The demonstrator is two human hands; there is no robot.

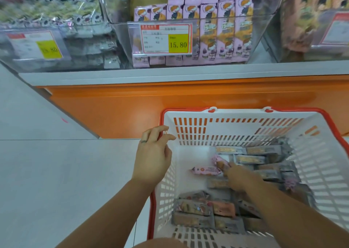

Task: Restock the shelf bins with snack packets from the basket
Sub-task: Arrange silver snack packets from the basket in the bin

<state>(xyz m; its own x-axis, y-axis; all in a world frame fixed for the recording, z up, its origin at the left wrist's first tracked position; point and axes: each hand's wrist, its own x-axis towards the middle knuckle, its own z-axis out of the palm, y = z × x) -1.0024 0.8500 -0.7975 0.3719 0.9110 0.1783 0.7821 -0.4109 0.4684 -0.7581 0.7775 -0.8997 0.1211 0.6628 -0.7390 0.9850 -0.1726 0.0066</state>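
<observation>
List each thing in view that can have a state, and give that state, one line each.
Basket, on the floor, part full.
Left hand, over the basket's left rim, fingers loose, holding nothing.
Right hand, inside the basket, fingertips at a pink packet; grip blurred.
Middle bin, part filled, its packets upright.
Left bin, heaped with grey packets.

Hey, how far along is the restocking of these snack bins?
Done: the clear plastic middle bin holds rows of pink snack packets, with room at its left. In hand: the right hand reaches a pink packet in the white red-rimmed plastic basket; grip unclear. The left hand hovers relaxed by its rim. Left: many grey packets there.
</observation>
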